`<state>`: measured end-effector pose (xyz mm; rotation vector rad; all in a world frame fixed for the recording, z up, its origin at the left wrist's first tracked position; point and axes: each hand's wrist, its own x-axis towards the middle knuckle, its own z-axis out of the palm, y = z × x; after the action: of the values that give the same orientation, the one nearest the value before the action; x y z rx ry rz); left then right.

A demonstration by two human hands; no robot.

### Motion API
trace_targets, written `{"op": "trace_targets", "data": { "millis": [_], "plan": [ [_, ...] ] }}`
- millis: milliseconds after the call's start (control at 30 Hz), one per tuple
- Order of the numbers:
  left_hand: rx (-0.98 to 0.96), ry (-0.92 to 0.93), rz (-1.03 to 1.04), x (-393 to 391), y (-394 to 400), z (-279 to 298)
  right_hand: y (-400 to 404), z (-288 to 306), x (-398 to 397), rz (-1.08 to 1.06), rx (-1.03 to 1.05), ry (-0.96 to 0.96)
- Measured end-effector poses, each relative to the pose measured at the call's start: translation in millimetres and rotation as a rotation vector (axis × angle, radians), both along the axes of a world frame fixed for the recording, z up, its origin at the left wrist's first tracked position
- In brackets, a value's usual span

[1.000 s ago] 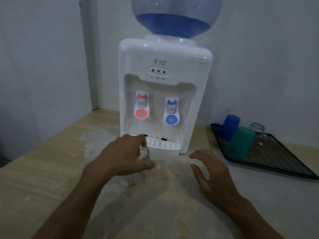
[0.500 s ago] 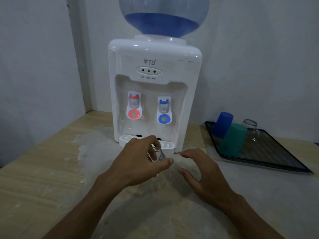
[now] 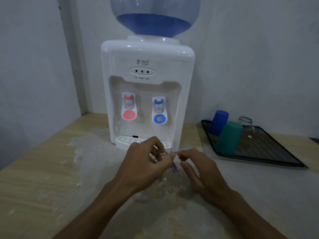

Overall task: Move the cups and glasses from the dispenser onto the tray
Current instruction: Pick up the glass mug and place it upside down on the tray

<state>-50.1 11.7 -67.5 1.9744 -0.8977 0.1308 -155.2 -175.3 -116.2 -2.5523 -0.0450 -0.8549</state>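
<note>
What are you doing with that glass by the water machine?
The left hand holds a clear glass in front of the water dispenser, and the right hand reaches in beside it. On the black tray a blue cup, a green cup and another glass already sit upside down.

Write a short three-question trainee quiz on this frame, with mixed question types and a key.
1. True or false: the clear drinking glass is held at its rim by the left hand.
2. Which items already sit on the dark rectangular tray? A) one red mug B) a blue plastic cup, a green plastic cup and a clear glass cup C) two bowls
3. Fill in: the right hand is beside the glass, in front of the white water ____.

Key: 1 true; 2 B; 3 dispenser
</note>
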Motion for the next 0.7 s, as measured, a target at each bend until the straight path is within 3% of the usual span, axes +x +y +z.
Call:
{"op": "trace_targets", "data": {
  "millis": [233,433,600,700],
  "plan": [
    [-0.251,0.025,0.070,-0.5,-1.3,1.4,6.0,8.6,-8.3,0.119,-0.009,0.145],
    [-0.289,0.078,0.071,-0.8,-7.0,-3.8,15.0,4.1,-2.2,0.078,0.006,0.118],
    [-0.424,0.283,-0.174,-2.7,-4.9,-3.0,19.7,4.4,-5.9,0.106,0.279,0.036],
    [-0.391,0.391,-0.284,-0.8,-7.0,-7.5,24.5,10.5,-8.8,0.152,0.533,-0.023]
  ]
}}
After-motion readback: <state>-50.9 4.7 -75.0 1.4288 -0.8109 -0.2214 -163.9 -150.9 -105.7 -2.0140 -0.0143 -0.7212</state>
